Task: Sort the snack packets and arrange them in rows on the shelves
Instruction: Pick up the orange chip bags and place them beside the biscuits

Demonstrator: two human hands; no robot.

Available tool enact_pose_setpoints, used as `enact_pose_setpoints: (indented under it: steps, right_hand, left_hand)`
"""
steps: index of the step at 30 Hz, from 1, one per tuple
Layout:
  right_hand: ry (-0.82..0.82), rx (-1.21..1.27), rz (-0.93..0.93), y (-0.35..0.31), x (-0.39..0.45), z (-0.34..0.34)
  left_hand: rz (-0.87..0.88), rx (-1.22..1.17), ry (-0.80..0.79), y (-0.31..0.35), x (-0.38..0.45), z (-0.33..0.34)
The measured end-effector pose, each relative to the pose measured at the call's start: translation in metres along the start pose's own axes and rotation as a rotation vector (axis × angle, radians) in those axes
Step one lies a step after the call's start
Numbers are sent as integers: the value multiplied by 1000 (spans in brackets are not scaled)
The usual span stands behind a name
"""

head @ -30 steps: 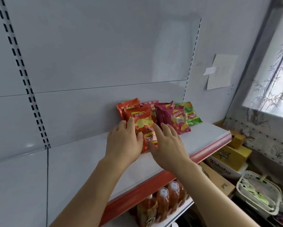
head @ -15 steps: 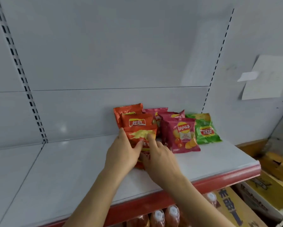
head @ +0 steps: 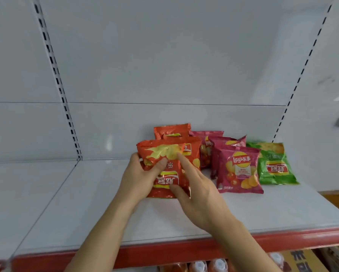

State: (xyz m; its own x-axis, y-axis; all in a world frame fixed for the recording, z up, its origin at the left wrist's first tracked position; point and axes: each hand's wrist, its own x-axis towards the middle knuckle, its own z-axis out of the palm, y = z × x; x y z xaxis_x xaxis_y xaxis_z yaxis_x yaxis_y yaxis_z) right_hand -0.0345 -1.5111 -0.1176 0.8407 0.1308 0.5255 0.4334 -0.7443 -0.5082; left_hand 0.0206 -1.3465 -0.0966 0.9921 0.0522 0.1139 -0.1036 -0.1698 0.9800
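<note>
Left hand (head: pixel 140 177) and right hand (head: pixel 199 190) grip an upside-down orange packet (head: pixel 164 165) on the shelf (head: pixel 86 203).

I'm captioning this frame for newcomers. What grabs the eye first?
Both hands, left hand and right hand, clasp an upside-down orange packet at the shelf's centre. Behind it stand more orange packets, then magenta packets and a green packet to the right.

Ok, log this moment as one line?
stage: arranging | left hand + right hand: holding front orange chip packet, upside down | shelf: orange, magenta, green rows
</note>
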Motion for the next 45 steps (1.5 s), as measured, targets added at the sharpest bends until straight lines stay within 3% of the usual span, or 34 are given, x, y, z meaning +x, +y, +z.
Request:
enact_pose_setpoints:
  steps: [4, 11, 14, 20, 22, 25, 29, 32, 35, 38, 40, 42, 45]
  right_hand:
    - [175, -104, 181, 14, 23, -3]
    - [-86, -489, 502, 22, 60, 18]
    - [-22, -450, 459, 23, 60, 15]
    - [400, -120, 196, 4, 47, -11]
    - [443, -1, 94, -3, 43, -12]
    - [317, 29, -46, -12, 38, 6]
    - [234, 51, -44, -17, 31, 33]
    - [194, 28, -63, -18, 30, 35]
    - [140, 69, -101, -25, 30, 29]
    - [175, 181, 98, -15, 40, 25]
    - [188, 0, 281, 5, 55, 28]
    - [89, -227, 392, 17, 69, 34]
    - [-9, -305, 483, 24, 87, 45]
  left_hand:
    - [42, 92, 116, 5, 9, -16]
    - [35, 212, 125, 4, 14, -29]
    - [7, 200, 86, 1, 18, -37]
    - [49, 256, 118, -5, 23, -50]
    - [72, 242, 123, -3, 23, -48]
    - [82, 90, 98, 4, 15, -40]
    - [-55, -109, -43, 11, 5, -35]
    - [-44, -140, -125, 11, 4, -37]
    - [-31, -113, -98, 10, 3, -38]
    - [-40, -126, -15, 5, 8, -47]
    - [-52, -129, 1, 3, 10, -55]
    - [-62, -127, 0, 0, 10, -61]
    - [-71, -128, 14, -5, 10, -67]
